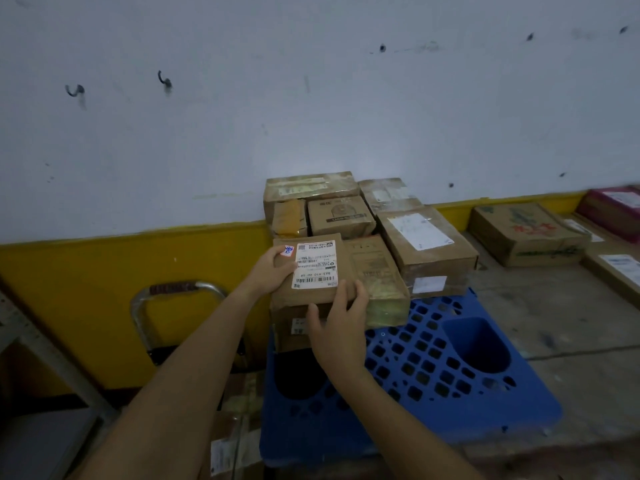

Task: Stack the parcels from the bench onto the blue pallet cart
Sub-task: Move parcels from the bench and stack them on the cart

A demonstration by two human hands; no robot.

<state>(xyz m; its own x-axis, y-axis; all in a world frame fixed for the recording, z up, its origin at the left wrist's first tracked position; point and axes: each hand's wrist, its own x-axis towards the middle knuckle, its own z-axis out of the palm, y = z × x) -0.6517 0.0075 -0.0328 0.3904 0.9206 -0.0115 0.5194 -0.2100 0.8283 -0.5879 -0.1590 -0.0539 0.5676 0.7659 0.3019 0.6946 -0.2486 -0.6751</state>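
On the far-left corner of the blue pallet cart (450, 375), a small labelled parcel (313, 271) sits or hovers just above a lower box (289, 325); contact cannot be told. Both hands grip it. Left hand (273, 271) pinches the corner away from the cart's middle, thumb on top beside the white label. Right hand (341, 317) curls its fingers over the near edge. Risk one, my judgement: the parcel looks about as wide as the box under it, and that box stands at the cart's very edge, so a careless release could leave an overhang and let it tip off the cart's left side, toward the metal handle loop (180, 289). Risk two: the taped parcel (381, 282), next toward the cart's middle, has a glossy, sloping top. If the labelled parcel rides up on it, it will probably sit tilted and creep. Risk three: letting go with one hand first may swing the parcel on its corner. Toward the cart's far end, a large box (429, 247) and the rear row of boxes (341, 216) stand at uneven heights against the wall, so further layers look likely to rock. Right of the cart, more boxes (526, 233) lie on a grey surface; whether that is the counter, cannot tell.
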